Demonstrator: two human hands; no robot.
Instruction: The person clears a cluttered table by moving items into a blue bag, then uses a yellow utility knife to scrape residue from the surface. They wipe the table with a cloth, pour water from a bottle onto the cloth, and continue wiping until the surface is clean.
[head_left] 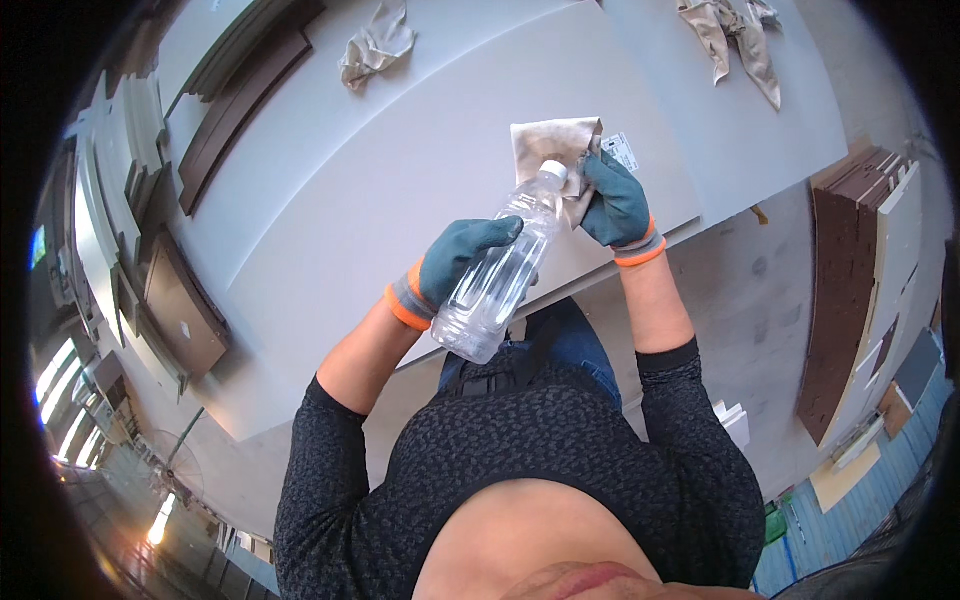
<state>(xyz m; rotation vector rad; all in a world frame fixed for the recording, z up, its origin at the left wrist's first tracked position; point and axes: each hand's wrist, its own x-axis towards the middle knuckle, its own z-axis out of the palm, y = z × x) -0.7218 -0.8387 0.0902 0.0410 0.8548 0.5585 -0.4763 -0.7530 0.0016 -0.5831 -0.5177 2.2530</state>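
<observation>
My left hand (463, 262), in a green glove with an orange and grey cuff, is wrapped round a clear plastic bottle (503, 262). The bottle tilts with its white cap up and away from me; whether any liquid is inside, I cannot tell. Beside the cap, my right hand (615, 203), gloved the same way, pinches a beige cloth (550, 142). A darker damp-looking patch shows on the cloth, which hangs close behind the bottle's neck. Both hands are above the near edge of a large pale grey panel (400, 180).
A crumpled cloth (378, 46) lies at the far left of the panels, and more cloths (735, 35) lie at the far right. Stacked boards (245, 115) stand on the left. Brown and white panels (850, 290) are piled on the right. A small white label (620, 151) sits behind my right hand.
</observation>
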